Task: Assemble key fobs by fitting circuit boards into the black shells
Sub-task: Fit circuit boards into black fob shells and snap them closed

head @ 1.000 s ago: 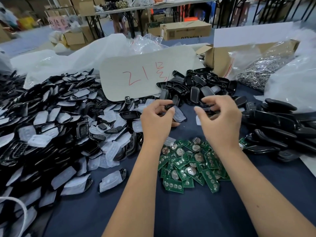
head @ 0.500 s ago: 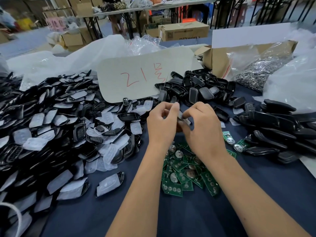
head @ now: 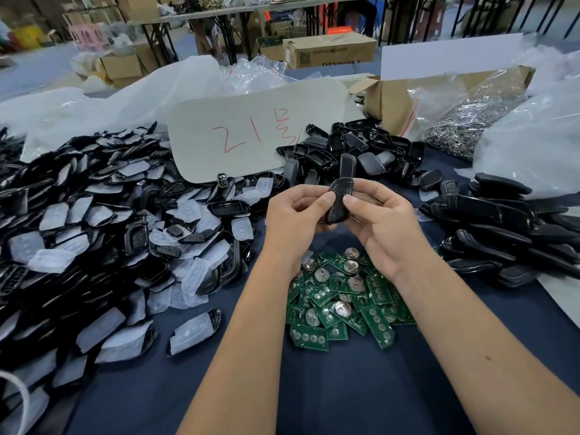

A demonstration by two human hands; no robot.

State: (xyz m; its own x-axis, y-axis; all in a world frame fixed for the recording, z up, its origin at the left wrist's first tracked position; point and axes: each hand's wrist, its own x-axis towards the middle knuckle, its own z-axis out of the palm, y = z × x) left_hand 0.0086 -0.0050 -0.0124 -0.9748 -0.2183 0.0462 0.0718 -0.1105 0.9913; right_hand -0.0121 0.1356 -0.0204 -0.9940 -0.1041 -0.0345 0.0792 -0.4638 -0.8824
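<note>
A black key fob shell (head: pixel 340 200) stands upright between both hands above the table's middle. My left hand (head: pixel 296 219) grips its left side with the thumb on its face. My right hand (head: pixel 381 221) pinches its right side, thumb in front. Whatever lies inside the shell is hidden. Below the hands lies a heap of green circuit boards (head: pixel 342 298) with round coin cells.
A big pile of black shells with white rubber pads (head: pixel 103 233) fills the left. More black shells (head: pixel 351 152) lie behind the hands. Finished black fobs (head: pixel 508 227) are stacked at the right. A grey card with red writing (head: pixel 251 130), a cardboard box (head: pixel 392 102) and plastic bags stand at the back.
The hands have come together and lifted the black shell upright between them; earlier they were apart over the table, then closing on a small part.
</note>
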